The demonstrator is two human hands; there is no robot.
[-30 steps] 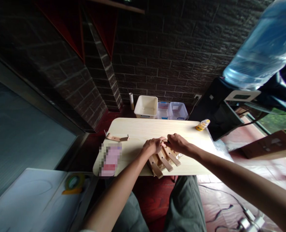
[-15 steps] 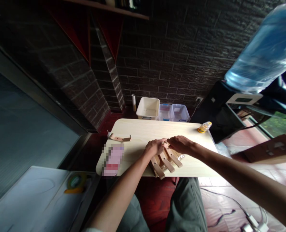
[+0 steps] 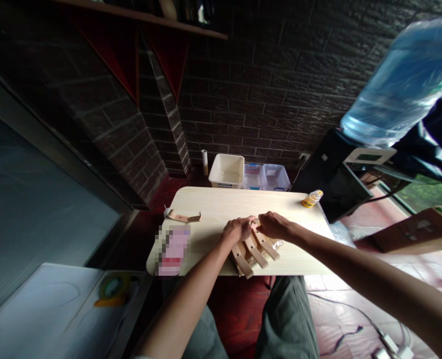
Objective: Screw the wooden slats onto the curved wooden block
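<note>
Near the front edge of the pale wooden table lies a light wooden piece with several slanted, bent slats, its lower ends reaching the edge. My left hand is closed around its upper left part. Beside it, my right hand is closed at the upper end of the slats, almost touching the left; what its fingertips pinch is too small to make out. Some clear plastic wrapping shows under the slats on the right. A separate bent wooden strip with small holes rests at the table's left side.
A pink, blurred-out flat object lies at the table's left front. A small yellow-and-clear bottle stands at the back right corner. Behind the table are a cream bin and two clear bins.
The view has shifted slightly. Both hands stay together at the top of the slats, with no clear change in their hold.
</note>
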